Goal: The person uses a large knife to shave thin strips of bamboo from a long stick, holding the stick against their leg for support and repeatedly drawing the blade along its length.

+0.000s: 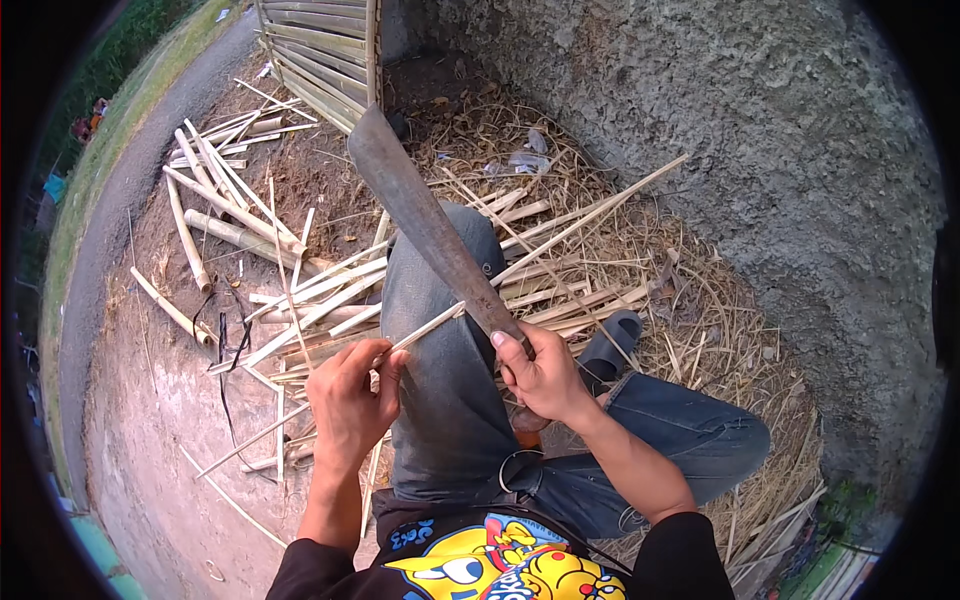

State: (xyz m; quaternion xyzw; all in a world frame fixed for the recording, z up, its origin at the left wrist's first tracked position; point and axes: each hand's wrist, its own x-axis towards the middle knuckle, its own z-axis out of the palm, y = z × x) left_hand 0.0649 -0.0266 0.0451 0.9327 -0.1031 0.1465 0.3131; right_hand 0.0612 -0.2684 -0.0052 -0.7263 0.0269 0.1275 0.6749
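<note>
My right hand (540, 372) grips the handle of a machete (425, 222), its long dull blade slanting up and to the left over my raised knee. In my left hand (350, 390) a thin bamboo strip (432, 325) is pinched between thumb and fingers. The strip runs under the blade and seems to carry on past it toward the upper right. It lies across the thigh of my jeans (435, 400). Part of the strip is hidden by the blade, so I cannot tell whether the edge touches it.
Split bamboo pieces (330, 300) and shavings (690, 330) litter the ground around my legs. Bamboo poles (235, 210) lie at the left. A slatted bamboo panel (320, 45) stands ahead. A rough grey wall (770, 130) rises at the right. A dark sandal (610, 345) is beside my knee.
</note>
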